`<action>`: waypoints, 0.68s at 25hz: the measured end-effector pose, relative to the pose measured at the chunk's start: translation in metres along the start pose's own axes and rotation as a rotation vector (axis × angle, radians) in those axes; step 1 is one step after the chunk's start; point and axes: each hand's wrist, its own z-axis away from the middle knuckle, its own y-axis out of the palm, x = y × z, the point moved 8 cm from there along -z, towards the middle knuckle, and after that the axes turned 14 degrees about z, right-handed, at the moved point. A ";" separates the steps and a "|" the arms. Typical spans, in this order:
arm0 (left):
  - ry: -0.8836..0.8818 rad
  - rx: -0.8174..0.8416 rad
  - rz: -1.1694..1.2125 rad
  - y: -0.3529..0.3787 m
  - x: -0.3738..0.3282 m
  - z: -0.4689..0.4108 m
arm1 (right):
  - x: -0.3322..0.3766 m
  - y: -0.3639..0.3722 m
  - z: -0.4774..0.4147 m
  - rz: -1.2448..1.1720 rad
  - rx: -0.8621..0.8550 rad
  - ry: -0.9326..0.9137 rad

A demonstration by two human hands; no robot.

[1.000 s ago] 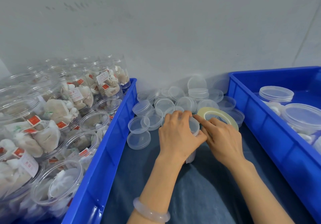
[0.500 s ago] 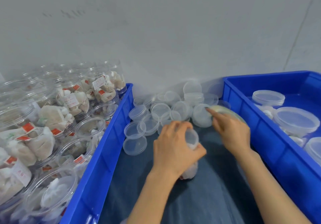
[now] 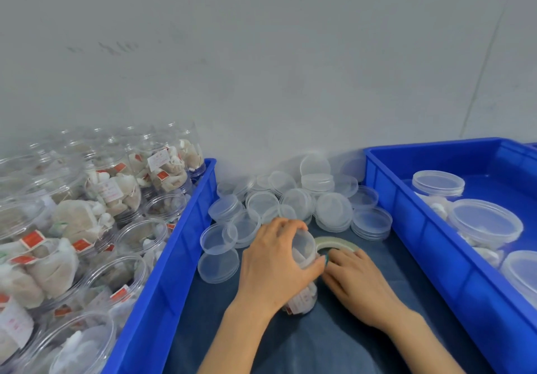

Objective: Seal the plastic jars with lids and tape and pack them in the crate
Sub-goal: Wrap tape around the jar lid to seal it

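Work area between two crates. A blue plastic crate on the left (image 3: 186, 246) holds open clear jars of white sachets (image 3: 87, 222); a blue plastic crate on the right (image 3: 406, 216) holds lidded clear jars (image 3: 485, 222). Between them lies a dark blue cloth (image 3: 319, 344), and a heap of clear round plastic lids (image 3: 334, 211) fills the far end against the grey wall (image 3: 261, 68), close behind the hands. At the centre of the cloth stands the clear plastic jar (image 3: 303, 246), lidded end up and base on the cloth, its long axis near upright. The left hand (image 3: 279, 260) wraps it from the left, fingers curled over the lid rim and thumb on the near side, hiding most of the wall. The right hand (image 3: 360, 283) lies against the jar's right side; its fingertips are hidden, so its grip cannot be told. A pale roll of tape (image 3: 337, 242) shows just behind it, partly covered.
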 end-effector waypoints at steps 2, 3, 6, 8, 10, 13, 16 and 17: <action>0.009 0.003 -0.002 0.001 0.000 0.001 | -0.008 0.018 0.006 -0.103 0.179 0.050; 0.005 0.002 0.006 0.000 0.002 0.001 | -0.010 0.029 0.011 -0.174 0.306 0.075; -0.002 0.004 0.013 -0.002 0.003 0.002 | 0.003 0.029 0.014 -0.585 0.382 0.126; -0.007 0.019 0.028 0.000 0.002 0.003 | 0.016 0.015 0.003 -0.857 0.255 0.185; -0.060 0.041 0.297 0.001 0.005 0.003 | 0.026 0.000 -0.009 -0.816 0.090 0.243; -0.152 -0.108 0.785 -0.005 0.022 0.012 | 0.025 -0.018 -0.019 -0.634 -0.029 0.362; -0.265 -0.260 0.940 -0.001 0.052 0.035 | 0.014 -0.025 -0.028 -0.665 -0.019 0.449; -0.309 -0.271 0.946 0.004 0.062 0.041 | 0.005 -0.030 -0.034 -0.735 -0.048 0.495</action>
